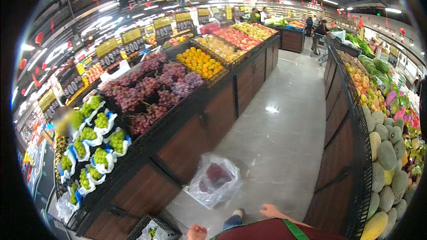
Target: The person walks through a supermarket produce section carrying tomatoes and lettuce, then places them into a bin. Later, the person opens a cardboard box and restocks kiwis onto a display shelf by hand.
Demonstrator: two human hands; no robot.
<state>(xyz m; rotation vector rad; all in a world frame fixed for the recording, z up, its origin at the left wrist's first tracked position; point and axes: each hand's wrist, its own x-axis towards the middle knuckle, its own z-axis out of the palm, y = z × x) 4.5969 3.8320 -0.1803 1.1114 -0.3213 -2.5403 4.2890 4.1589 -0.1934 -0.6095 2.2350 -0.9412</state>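
My left hand [196, 232] is low in the picture, its fingers loosely curled and nothing visible in them. To its right, my right hand [271, 211] hangs over the floor, fingers bent and apparently holding nothing. Ahead of them on the floor sits a clear plastic bag [230, 191], open at the top, with dark red fruit [218, 173] inside, too blurred to name surely. A pale flat edge shows under its left side. Left of my left hand stands a black crate [138, 228] holding white wrapping and some green grapes [152, 233].
The left stand carries wrapped green grapes [100, 157], red grapes [146, 88], orange fruit [200, 62] and apples [238, 40]. Melons [387, 156] fill the right stand, whose dark side [340, 173] borders the aisle floor [280, 123]. A person [320, 33] is by a shopping cart [322, 51] farther along.
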